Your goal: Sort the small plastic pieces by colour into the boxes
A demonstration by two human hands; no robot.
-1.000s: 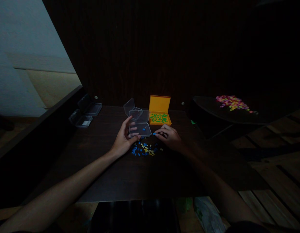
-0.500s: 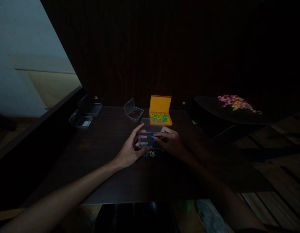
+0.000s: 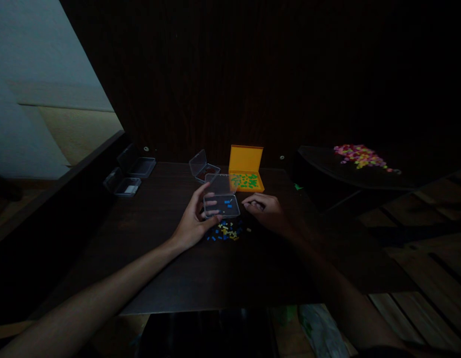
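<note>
My left hand (image 3: 196,218) grips a clear plastic box (image 3: 235,215) from its left side, thumb at the near edge and fingers showing through from behind. The box's hinged lid (image 3: 219,183) stands raised on the far side. Inside lie small blue pieces (image 3: 227,203) and a few tiny pale bits. To the right of the box, apart from it, my right hand (image 3: 266,209) is closed with fingertips pinched together; whether anything tiny is between them is too dark to see. Below the box, a scattered pile of small yellow and blue pieces (image 3: 226,231) lies on the dark table (image 3: 171,283).
Behind stands an open yellow box (image 3: 246,158) with green pieces, beside another clear box (image 3: 199,164) holding dark reddish bits. Two open clear boxes (image 3: 130,188) sit at the left by a raised side panel. A heap of colourful pieces (image 3: 360,155) lies on a dark surface at the right.
My right hand has drawn back from inside the clear box to its right, leaving blue pieces in it. My left hand has shifted the box slightly left and away, uncovering more of the pile.
</note>
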